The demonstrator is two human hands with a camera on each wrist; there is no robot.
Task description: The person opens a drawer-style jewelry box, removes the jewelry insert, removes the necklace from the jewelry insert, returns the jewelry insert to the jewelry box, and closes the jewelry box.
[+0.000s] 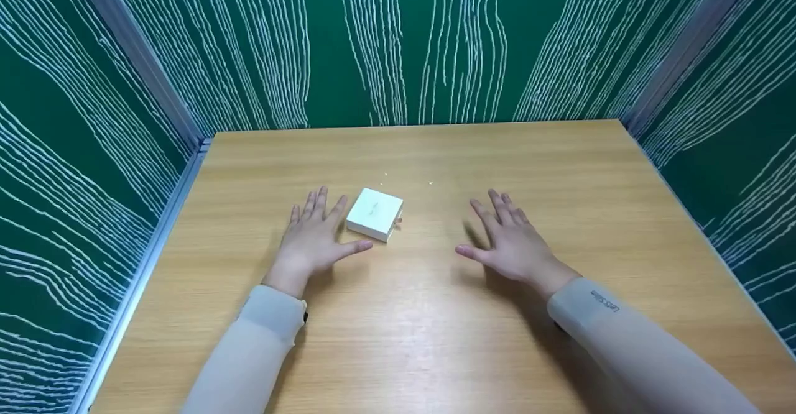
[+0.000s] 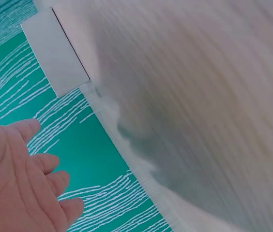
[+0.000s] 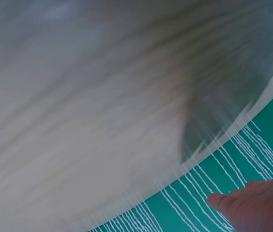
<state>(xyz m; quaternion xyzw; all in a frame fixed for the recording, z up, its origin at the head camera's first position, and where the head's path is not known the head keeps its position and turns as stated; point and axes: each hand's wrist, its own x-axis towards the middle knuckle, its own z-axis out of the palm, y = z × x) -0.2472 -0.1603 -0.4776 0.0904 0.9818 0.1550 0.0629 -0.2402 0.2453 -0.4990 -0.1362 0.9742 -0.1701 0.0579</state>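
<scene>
1. We see one container, a small white box (image 1: 375, 213) (lid on, so whatever is inside stays hidden from us). It lies flat on the wooden table (image 1: 435, 339), around the middle of it and a little toward the left edge.
2. The box looks nearly square, so we cannot name a clear long axis. It sits turned at an angle to the table edges: one corner points toward the far edge and another toward the near edge. A small tab or mark shows on its right side, too small for us to identify.
3. Our left hand (image 1: 313, 239) lies palm down just beside the box on its left. Its fingers (image 1: 319, 202) are straight and spread, released and grasping nothing. The thumb reaches under the near corner of the box; we cannot tell whether it touches.
4. Our right hand (image 1: 510, 240) is well apart from the box, to its right, nearer the middle of the table. Its fingers (image 1: 497, 206) are also spread and released, holding nothing.
5. In the left wrist view the box (image 2: 54, 53) shows beyond the open palm; the right wrist view is blurred, showing only table grain and a bit of hand (image 3: 260, 208).
6. Green panels (image 1: 398, 41) with white wavy lines wall in the far, left and right edges.
</scene>
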